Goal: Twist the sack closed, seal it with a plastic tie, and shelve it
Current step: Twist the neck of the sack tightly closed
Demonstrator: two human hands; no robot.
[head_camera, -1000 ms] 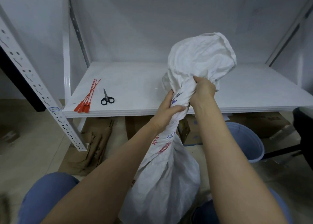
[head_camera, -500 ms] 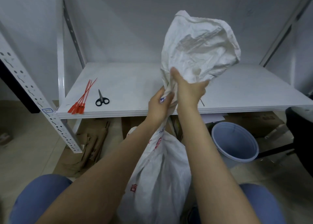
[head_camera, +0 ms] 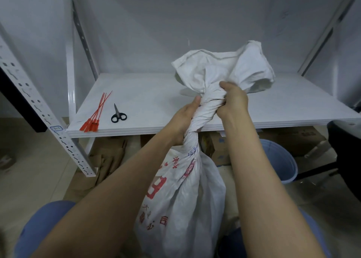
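The left hand (head_camera: 183, 119) and right hand (head_camera: 233, 101) are both clenched around the twisted neck of the white sack (head_camera: 187, 195), which stands between the knees before the shelf (head_camera: 156, 101); red plastic ties (head_camera: 94, 116) lie beside scissors (head_camera: 118, 114)

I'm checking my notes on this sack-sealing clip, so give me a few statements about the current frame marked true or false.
1. Both hands grip the twisted neck of the sack. True: the left hand holds lower, the right hand higher.
2. A tie is already around the neck. False: the red plastic ties lie on the shelf.
3. The scissors lie right of the ties. True.
4. The sack rests on the shelf. False: its body hangs below the shelf edge.
5. The blue bucket sits on the shelf. False: it stands on the floor.
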